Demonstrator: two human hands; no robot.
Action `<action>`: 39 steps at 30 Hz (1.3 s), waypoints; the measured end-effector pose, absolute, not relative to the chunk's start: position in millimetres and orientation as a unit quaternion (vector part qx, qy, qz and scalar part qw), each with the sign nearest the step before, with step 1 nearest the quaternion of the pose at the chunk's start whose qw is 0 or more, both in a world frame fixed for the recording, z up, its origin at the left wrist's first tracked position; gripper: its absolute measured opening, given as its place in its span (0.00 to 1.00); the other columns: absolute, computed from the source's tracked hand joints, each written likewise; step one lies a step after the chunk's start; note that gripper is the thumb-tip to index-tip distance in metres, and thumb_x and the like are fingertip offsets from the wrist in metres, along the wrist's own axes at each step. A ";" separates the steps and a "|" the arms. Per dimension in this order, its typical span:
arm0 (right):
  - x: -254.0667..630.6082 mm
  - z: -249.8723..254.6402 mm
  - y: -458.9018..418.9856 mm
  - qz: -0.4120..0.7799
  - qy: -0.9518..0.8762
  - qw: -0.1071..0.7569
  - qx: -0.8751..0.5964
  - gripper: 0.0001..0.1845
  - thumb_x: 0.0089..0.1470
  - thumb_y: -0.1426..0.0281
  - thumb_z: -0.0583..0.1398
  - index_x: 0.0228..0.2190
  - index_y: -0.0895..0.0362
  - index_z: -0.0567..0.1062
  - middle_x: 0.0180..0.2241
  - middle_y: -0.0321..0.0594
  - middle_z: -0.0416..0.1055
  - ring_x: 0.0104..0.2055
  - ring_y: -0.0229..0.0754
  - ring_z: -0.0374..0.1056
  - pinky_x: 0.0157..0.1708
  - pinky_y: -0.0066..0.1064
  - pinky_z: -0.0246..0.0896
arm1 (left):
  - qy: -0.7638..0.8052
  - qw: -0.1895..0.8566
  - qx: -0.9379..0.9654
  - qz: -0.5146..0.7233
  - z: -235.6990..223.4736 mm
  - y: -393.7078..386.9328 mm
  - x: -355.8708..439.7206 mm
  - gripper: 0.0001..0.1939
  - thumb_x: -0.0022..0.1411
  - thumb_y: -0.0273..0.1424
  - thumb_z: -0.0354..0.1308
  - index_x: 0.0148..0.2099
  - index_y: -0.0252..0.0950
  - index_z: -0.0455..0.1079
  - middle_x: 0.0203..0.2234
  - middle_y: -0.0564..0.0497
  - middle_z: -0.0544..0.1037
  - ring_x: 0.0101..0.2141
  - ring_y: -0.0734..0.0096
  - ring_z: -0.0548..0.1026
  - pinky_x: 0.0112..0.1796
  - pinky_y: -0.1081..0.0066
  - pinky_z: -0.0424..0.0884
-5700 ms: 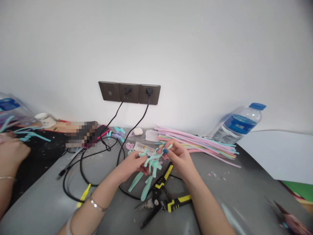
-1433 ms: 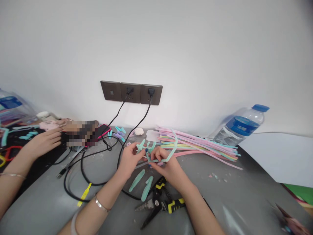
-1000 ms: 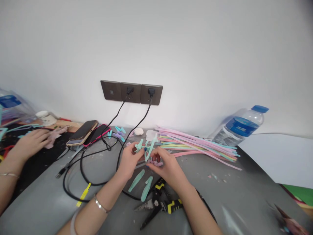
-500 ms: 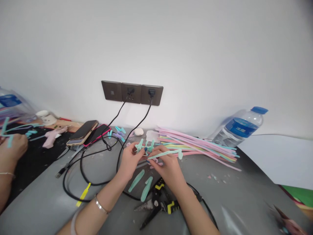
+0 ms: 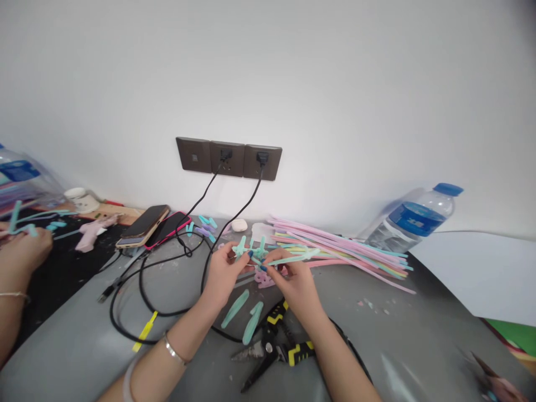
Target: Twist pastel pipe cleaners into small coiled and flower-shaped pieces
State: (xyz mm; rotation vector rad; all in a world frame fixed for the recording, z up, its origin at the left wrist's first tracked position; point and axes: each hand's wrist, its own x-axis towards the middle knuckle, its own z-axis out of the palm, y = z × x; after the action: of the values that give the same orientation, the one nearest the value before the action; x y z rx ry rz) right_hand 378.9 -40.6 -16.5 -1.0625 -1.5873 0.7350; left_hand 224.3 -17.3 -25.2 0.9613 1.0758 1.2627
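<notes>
My left hand (image 5: 226, 268) is closed on a mint-green shape of bent pipe cleaners (image 5: 242, 248), its upright prongs showing above the fingers. Beside it my right hand (image 5: 291, 273) pinches a long mint pipe cleaner (image 5: 297, 257), which touches or joins the shape and points to the right. Exactly how the two meet is hidden by the fingertips. Below the hands lie two folded mint pipe cleaner pieces (image 5: 235, 308). Wire-stripping pliers (image 5: 268, 347) with black and yellow handles rest with open jaws near my right forearm. A pink curled piece (image 5: 263, 278) sits just under the hands.
A bundle of pastel pipe cleaners (image 5: 343, 245) lies at the back right by a leaning water bottle (image 5: 419, 218). Black cables (image 5: 140, 290) loop across the left. Two phones (image 5: 144, 226) lie behind them. Another person's hand (image 5: 31, 248) works at far left. White paper (image 5: 481, 268) lies right.
My right hand has shifted slightly right, and the long mint pipe cleaner with it; its end now sits lower and farther right. My left hand stays nearly in place.
</notes>
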 end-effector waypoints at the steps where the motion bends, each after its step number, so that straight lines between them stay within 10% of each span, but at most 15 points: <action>1: 378.6 -17.2 -40.6 0.304 -0.658 0.525 -0.446 0.04 0.53 0.74 0.59 0.28 0.54 0.73 0.29 0.39 0.72 0.33 0.44 0.67 0.31 0.32 0.58 | 0.460 0.574 0.411 0.539 -25.4 -17.0 224.1 0.13 0.48 0.37 0.66 0.34 0.35 0.72 0.24 0.56 0.70 0.27 0.72 0.73 0.32 0.68 0.78; 22: 381.2 -9.0 -42.9 0.453 -0.632 0.467 -0.422 0.05 0.48 0.74 0.62 0.31 0.56 0.71 0.28 0.34 0.69 0.27 0.37 0.63 0.28 0.29 0.59 | 0.461 0.477 0.570 0.485 -17.4 -17.5 222.8 0.05 0.48 0.30 0.62 0.31 0.34 0.74 0.23 0.53 0.76 0.25 0.72 0.72 0.27 0.76 0.69; 39: 389.6 -17.0 -37.9 0.384 -0.624 0.526 -0.432 0.06 0.52 0.66 0.62 0.28 0.54 0.73 0.44 0.44 0.69 0.52 0.50 0.63 0.50 0.42 0.57 | 0.404 0.620 0.533 0.410 -14.6 -15.9 219.3 0.11 0.48 0.32 0.65 0.35 0.34 0.73 0.22 0.53 0.76 0.22 0.70 0.75 0.25 0.72 0.73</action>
State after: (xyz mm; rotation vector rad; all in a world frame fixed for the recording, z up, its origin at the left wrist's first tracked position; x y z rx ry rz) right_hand 389.6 -37.9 -17.0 -1.0317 -1.4916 0.9185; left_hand 219.3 -15.9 -14.6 1.2258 0.9301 0.9421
